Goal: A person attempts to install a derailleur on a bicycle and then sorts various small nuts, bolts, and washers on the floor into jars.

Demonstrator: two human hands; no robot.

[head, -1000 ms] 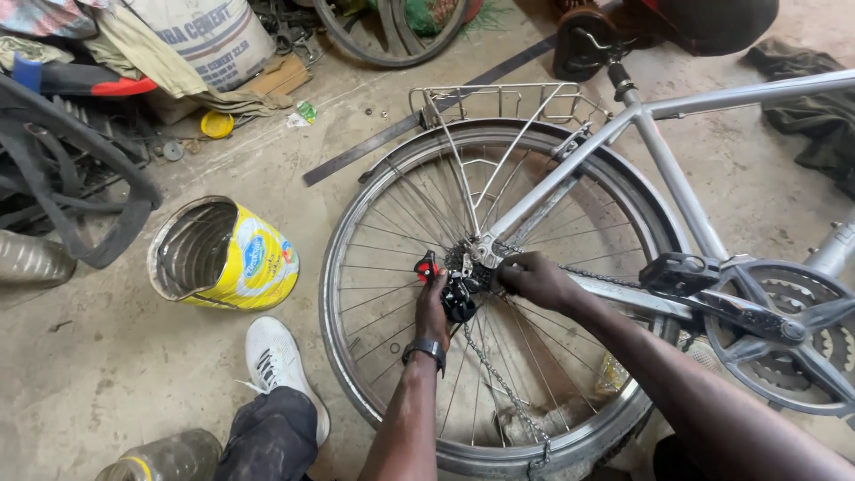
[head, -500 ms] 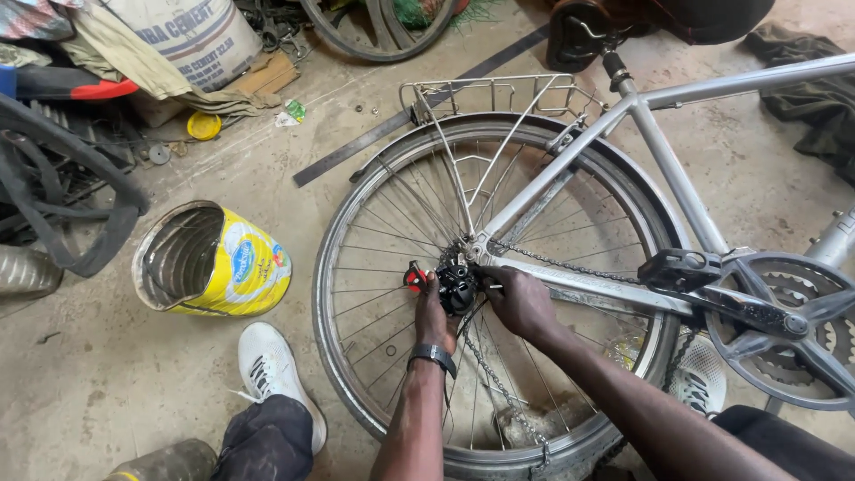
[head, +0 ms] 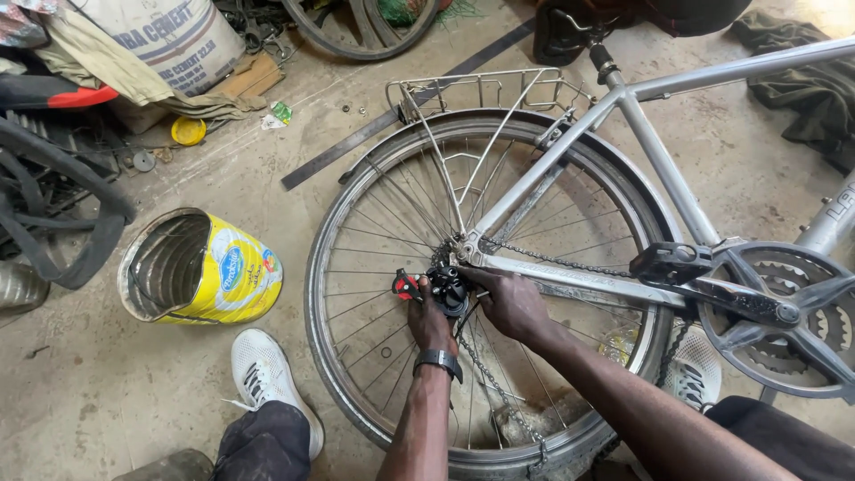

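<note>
Both hands (head: 472, 312) lower, gripping derailleur (head: 448, 289)

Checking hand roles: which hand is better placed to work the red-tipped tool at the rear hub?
Left, probably: the left hand already grips the red-tipped tool beside the rear derailleur, while the right hand steadies the derailleur.

Right hand (head: 512, 303) lower, beside derailleur (head: 448, 289)

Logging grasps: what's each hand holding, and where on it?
Left hand and right hand both grip the black rear derailleur at the wheel hub, from either side; exact finger placement is hidden.
</note>
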